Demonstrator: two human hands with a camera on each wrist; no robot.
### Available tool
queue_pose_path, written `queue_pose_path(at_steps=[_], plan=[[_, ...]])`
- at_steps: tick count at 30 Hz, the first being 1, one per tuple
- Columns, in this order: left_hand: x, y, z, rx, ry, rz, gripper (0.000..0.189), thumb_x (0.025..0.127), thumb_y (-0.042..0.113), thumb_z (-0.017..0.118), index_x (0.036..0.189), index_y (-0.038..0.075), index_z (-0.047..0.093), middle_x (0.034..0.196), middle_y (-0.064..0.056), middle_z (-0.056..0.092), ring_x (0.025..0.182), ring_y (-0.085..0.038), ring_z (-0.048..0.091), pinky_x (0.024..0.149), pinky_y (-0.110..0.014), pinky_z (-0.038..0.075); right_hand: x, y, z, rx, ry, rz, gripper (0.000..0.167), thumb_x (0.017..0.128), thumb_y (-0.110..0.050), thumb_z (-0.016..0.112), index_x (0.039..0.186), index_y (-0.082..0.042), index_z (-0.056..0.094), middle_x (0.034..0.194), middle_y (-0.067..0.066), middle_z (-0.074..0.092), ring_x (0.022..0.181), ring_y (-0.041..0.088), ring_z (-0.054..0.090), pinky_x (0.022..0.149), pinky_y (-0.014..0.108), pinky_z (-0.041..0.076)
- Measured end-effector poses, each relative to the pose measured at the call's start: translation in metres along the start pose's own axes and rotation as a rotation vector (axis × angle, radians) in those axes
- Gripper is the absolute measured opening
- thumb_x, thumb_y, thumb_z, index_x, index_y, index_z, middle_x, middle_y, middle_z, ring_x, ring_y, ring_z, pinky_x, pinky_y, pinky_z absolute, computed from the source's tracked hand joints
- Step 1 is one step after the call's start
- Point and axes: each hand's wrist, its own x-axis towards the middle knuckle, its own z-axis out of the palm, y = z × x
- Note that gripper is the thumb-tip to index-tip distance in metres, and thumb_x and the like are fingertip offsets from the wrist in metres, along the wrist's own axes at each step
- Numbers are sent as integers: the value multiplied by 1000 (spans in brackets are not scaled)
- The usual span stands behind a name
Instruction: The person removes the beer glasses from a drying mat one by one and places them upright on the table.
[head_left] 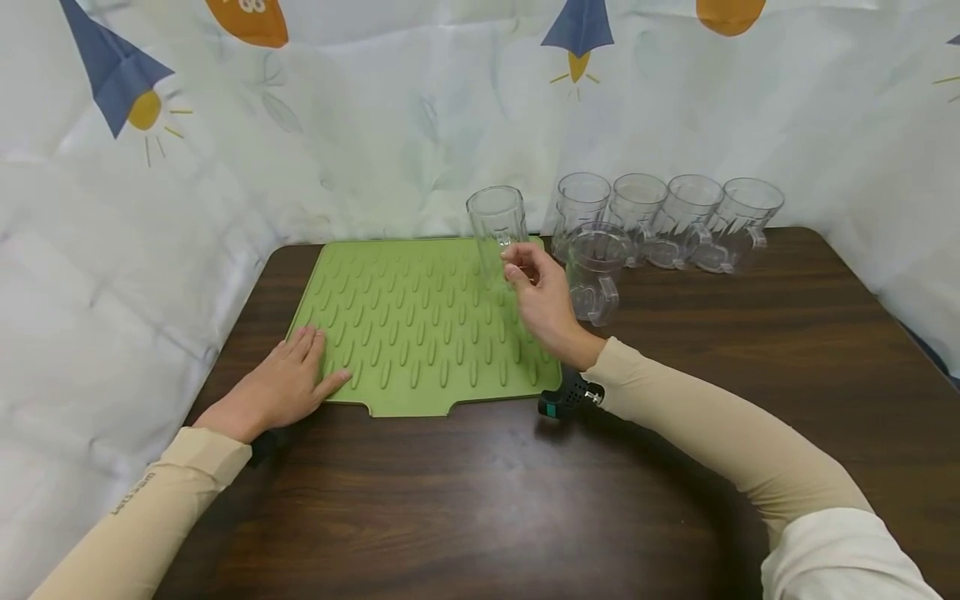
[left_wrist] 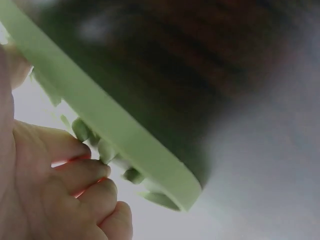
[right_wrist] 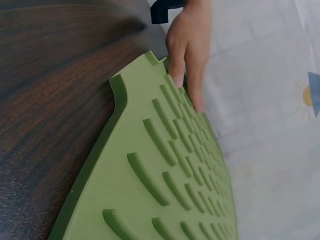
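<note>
A green ribbed mat [head_left: 405, 325] lies on the dark wooden table. On its front left edge rests my left hand [head_left: 281, 383], palm down with the fingers extended; the left wrist view shows these fingers [left_wrist: 80, 175] at the mat's raised nubs. My right hand [head_left: 551, 308] pinches the handle of a clear glass mug [head_left: 491, 221], which is upright at the mat's back right part. Whether the mug's base touches the mat cannot be told. The right wrist view has the mat and my left hand [right_wrist: 190, 45], but not the right hand or the mug.
Just right of the mat stands another glass mug [head_left: 588, 275], with a row of several more mugs [head_left: 693, 221] behind it along the table's back edge. The dark table [head_left: 465, 508] extends in front. A patterned white curtain [head_left: 420, 108] hangs behind.
</note>
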Motion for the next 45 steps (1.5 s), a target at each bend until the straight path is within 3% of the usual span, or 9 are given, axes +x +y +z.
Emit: queue_pose_path(at_steps=[4,9,14,17,21,28,34,45], plan=[[1,1,-2,1,-5,-1,93,109,56,41,156,-21,18,163,-45,13,154,-59,15,125,-72,19,-3,-3,-4,-26,-22,-18,16,106,-8,56,120,-3,62,115,21,62,100,34,60,81,28,47],[0,2,-4,9,-12,7,92,109,54,43,154,-22,20,162,-45,14,153,-60,17,124,-72,21,-5,-8,-10,-74,-47,-41,15,107,-9,55,119,-4,62,111,19,62,91,28,57,77,29,44],[-1,3,-8,17,-27,15,91,108,52,46,154,-23,21,162,-46,15,152,-60,18,124,-72,22,-6,-16,-15,-97,-77,-38,13,107,-9,54,118,-5,60,115,21,62,92,28,57,80,32,45],[-1,5,-10,25,-25,28,90,108,50,48,154,-23,21,162,-46,15,152,-60,18,124,-72,22,-6,-20,-18,-113,-90,-39,12,107,-8,53,117,-4,60,119,22,63,98,34,60,84,34,47],[-2,8,-14,48,-2,51,85,109,44,50,154,-22,23,162,-46,18,151,-60,21,123,-72,23,-6,-25,-22,-162,-102,-54,12,108,-7,52,117,-4,59,118,21,64,99,38,59,83,34,47],[-1,11,-17,72,75,104,80,108,39,53,153,-22,25,160,-46,24,149,-61,26,123,-69,28,-6,-34,-32,-249,-133,-75,13,108,-7,50,117,-7,59,114,15,62,85,21,54,76,31,44],[1,17,-22,71,116,134,83,108,40,55,154,-22,25,160,-45,24,150,-60,27,123,-69,29,-6,-44,-38,-326,-177,-162,12,109,-7,50,116,-7,59,115,10,60,76,23,50,73,34,43],[8,30,-28,27,180,169,80,109,39,52,157,-17,22,165,-39,23,154,-55,23,126,-65,27,-4,-56,-44,-448,-204,-353,11,107,-4,52,113,-4,62,110,12,61,91,23,53,80,35,48]])
